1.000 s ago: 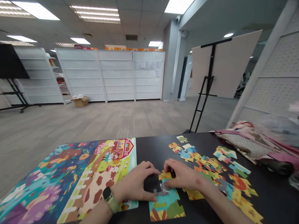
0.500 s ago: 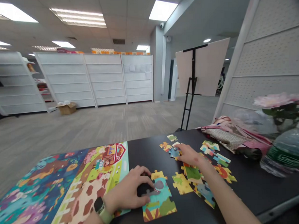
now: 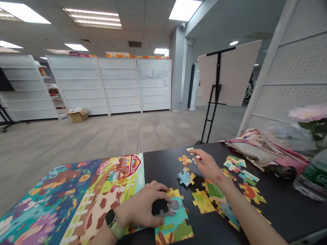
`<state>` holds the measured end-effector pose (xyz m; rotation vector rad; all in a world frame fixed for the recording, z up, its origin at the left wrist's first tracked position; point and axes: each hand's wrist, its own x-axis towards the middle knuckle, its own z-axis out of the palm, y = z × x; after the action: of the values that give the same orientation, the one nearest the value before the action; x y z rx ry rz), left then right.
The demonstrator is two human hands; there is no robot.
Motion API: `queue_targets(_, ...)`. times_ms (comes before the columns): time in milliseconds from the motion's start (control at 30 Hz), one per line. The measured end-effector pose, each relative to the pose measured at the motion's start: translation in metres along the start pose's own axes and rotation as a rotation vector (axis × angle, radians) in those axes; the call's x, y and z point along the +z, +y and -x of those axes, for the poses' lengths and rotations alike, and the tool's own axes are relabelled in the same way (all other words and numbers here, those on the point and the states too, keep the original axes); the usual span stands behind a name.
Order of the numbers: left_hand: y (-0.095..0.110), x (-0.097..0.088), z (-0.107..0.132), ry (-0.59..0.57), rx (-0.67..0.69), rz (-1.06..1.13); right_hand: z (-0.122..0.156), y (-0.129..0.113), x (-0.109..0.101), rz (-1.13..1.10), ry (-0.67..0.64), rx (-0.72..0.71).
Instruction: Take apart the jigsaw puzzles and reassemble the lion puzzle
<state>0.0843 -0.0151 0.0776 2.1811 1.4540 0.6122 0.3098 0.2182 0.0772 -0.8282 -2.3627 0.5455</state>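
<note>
My left hand (image 3: pixel 141 208), with a watch on the wrist, rests fingers curled on a joined cluster of puzzle pieces (image 3: pixel 174 222) at the near edge of the black table (image 3: pixel 165 165). My right hand (image 3: pixel 206 164) reaches to the far side over loose pieces, fingers bent at a small piece (image 3: pixel 196 158); whether it grips it is unclear. A blue piece (image 3: pixel 186 177) lies alone between the hands. More loose pieces (image 3: pixel 235 184) are scattered to the right. Two colourful picture sheets (image 3: pixel 75 197) lie at the left.
A patterned pink bag (image 3: pixel 261 151) lies at the far right of the table, with a water bottle (image 3: pixel 317 176) and pink flowers (image 3: pixel 312 112) beside it. Beyond the table stand an easel with a board (image 3: pixel 226 74), white shelving (image 3: pixel 119 84) and a cardboard box (image 3: pixel 77 115).
My right hand left the cluster, reached to the far loose pieces, and a blue piece has come nearer, between the hands. My left hand stayed on the cluster. My head turned slightly right.
</note>
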Motion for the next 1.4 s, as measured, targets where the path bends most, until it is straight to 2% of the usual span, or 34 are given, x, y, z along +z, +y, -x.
queue_targets(100, 0.001, 0.0, -0.001, 0.007, 0.0, 0.001, -0.003, 0.011, 0.009, 0.098, 0.034, 0.055)
queue_targets(267, 0.001, 0.002, -0.002, 0.014, 0.017, 0.029, -0.002, 0.016, 0.035, 0.21, -0.065, 0.136)
queue_targets(400, -0.003, 0.001, -0.001, 0.038, 0.024, 0.131, -0.004, 0.013, 0.039, 0.218, -0.104, 0.139)
queue_targets(567, -0.006, 0.0, -0.001, 0.151, -0.074, 0.15, -0.006, 0.006, 0.029, 0.133, -0.095, 0.049)
queue_targets(667, -0.008, 0.002, -0.003, 0.246, -0.119, 0.171, -0.001, -0.009, 0.031, 0.052, -0.086, -0.025)
queue_targets(800, -0.015, 0.006, -0.006, 0.446, -0.121, 0.18, 0.009, -0.034, 0.041, -0.13, -0.25, -0.222)
queue_targets(867, -0.02, 0.007, -0.005, 0.424, -0.119, 0.101, 0.011, -0.042, 0.045, -0.152, -0.323, -0.267)
queue_targets(967, -0.026, 0.007, -0.005, 0.262, -0.11, -0.096, 0.012, -0.044, 0.043, -0.077, -0.339, -0.214)
queue_targets(1033, -0.026, 0.007, -0.005, 0.205, -0.1, -0.187, 0.013, -0.041, 0.037, -0.023, -0.378, -0.199)
queue_targets(1133, -0.023, 0.007, -0.006, 0.214, -0.1, -0.242, 0.015, -0.031, 0.027, 0.063, -0.416, -0.193)
queue_targets(1267, -0.017, 0.004, -0.007, 0.233, -0.148, -0.276, 0.014, -0.022, 0.017, 0.147, -0.36, -0.129)
queue_targets(1400, -0.015, 0.005, -0.008, 0.246, -0.147, -0.247, 0.017, -0.037, 0.015, 0.081, -0.377, -0.136)
